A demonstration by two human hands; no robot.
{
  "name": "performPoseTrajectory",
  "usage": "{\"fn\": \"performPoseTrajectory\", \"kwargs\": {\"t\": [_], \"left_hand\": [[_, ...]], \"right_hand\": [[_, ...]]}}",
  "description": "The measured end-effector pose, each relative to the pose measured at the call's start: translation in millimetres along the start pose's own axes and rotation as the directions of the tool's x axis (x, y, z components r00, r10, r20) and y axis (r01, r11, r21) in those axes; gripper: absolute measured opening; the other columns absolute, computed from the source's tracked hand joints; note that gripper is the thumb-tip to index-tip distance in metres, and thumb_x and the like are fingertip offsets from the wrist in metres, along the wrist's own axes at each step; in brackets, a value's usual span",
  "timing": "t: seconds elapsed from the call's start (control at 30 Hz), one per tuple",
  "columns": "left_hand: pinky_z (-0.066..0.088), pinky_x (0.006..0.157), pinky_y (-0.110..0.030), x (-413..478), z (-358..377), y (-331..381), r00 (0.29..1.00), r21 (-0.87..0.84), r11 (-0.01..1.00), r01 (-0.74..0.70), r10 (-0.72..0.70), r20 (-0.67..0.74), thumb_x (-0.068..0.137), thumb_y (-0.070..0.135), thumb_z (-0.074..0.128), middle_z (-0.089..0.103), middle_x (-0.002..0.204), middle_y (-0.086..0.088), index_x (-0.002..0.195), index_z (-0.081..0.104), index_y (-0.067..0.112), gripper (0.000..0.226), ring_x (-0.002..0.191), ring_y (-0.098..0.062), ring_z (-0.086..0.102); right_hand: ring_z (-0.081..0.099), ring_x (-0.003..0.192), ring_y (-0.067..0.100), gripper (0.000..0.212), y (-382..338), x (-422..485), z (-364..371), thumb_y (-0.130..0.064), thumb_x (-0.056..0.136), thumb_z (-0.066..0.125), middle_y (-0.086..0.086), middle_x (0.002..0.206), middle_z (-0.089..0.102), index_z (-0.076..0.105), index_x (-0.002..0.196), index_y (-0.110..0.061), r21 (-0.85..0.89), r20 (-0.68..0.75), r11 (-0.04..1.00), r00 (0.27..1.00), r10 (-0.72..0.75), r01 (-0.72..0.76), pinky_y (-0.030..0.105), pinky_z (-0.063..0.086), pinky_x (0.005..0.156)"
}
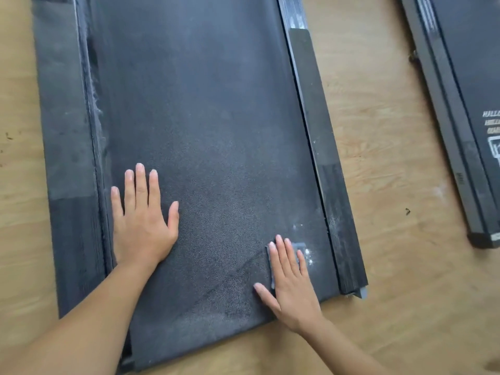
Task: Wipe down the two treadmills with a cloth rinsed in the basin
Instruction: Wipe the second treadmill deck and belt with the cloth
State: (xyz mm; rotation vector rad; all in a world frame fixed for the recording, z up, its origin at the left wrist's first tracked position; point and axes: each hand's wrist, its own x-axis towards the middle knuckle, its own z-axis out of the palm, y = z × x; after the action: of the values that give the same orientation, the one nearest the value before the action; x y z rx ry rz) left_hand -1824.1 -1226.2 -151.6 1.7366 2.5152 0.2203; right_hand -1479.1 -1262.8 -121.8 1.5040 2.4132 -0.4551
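Head view is looking down on a dark treadmill (pixel 205 104) that is lying flat on a pale wooden floor (pixel 378 131). Its dusty grey belt is filling most of the picture. The left hand (pixel 142 226) is resting palm down on the belt close to the left edge, just beside the left side rail (pixel 67 117). Its fingers are lying straight and slightly apart, the thumb is pointing out to the right, and it is gripping nothing. The right hand (pixel 292 288) is pressing flat on a small grey cloth (pixel 301 245) near the belt's near right corner. Its fingers are lying straight and close together, with the thumb spreading out to the left onto the bare belt. The cloth is showing only past the fingertips and along the index-finger side. White specks (pixel 308 253) are lying on the belt just beside the cloth, toward the right side rail (pixel 316 117). A second treadmill (pixel 465 104) is lying well apart along the picture's right edge, with white lettering (pixel 491 121) showing on it, too blurred for reading.
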Motion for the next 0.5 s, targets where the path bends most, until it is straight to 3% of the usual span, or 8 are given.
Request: {"fn": "performPoseTrajectory", "kwargs": {"t": [0.13, 0.27, 0.37, 0.5], "left_hand": [[0.009, 0.131, -0.058, 1, 2, -1, 1.000, 0.008, 1.000, -0.004, 0.004, -0.016, 0.106, 0.050, 0.030, 0.002, 0.177, -0.013, 0.168, 0.017, 0.006, 0.077, 0.164, -0.030, 0.004], [0.009, 0.131, -0.058, -1, 5, -2, 0.999, 0.004, 1.000, -0.007, 0.007, -0.032, 0.106, 0.050, 0.030, 0.003, 0.178, -0.012, 0.168, 0.017, 0.007, 0.076, 0.165, -0.030, 0.004], [0.009, 0.131, -0.057, 0, 5, -3, 1.000, 0.008, 1.000, -0.010, 0.010, -0.027, 0.106, 0.050, 0.029, 0.003, 0.178, -0.012, 0.168, 0.017, 0.007, 0.076, 0.165, -0.029, 0.003], [0.009, 0.131, -0.058, -3, 4, -2, 1.000, 0.006, 1.000, -0.002, 0.002, -0.026, 0.106, 0.050, 0.029, 0.003, 0.177, -0.013, 0.168, 0.017, 0.007, 0.076, 0.165, -0.030, 0.003]], "right_hand": [[-0.014, 0.161, 0.018, 0.093, -11, 166, -58, -0.077, 0.101, 0.021, 0.001, 0.176, -0.009, 0.000, 0.168, -0.018, 0.017, -0.124, 0.999, 0.991, 0.043, -0.041, 0.049, 0.000, 0.131], [-0.010, 0.162, 0.019, 0.093, -12, 283, -109, -0.077, 0.100, 0.023, 0.001, 0.177, -0.005, 0.002, 0.168, -0.019, 0.027, -0.169, 0.999, 0.985, 0.023, -0.018, 0.052, 0.001, 0.130], [-0.010, 0.162, 0.019, 0.091, -7, 262, -97, -0.075, 0.102, 0.026, 0.002, 0.176, -0.006, 0.001, 0.168, -0.018, 0.033, -0.184, 0.999, 0.983, -0.007, 0.013, 0.052, 0.001, 0.131], [-0.015, 0.161, 0.020, 0.091, 12, 97, -32, -0.069, 0.104, 0.034, 0.001, 0.175, -0.014, -0.003, 0.168, -0.016, 0.018, -0.089, 1.000, 0.996, -0.004, 0.005, 0.053, 0.005, 0.131]]}}
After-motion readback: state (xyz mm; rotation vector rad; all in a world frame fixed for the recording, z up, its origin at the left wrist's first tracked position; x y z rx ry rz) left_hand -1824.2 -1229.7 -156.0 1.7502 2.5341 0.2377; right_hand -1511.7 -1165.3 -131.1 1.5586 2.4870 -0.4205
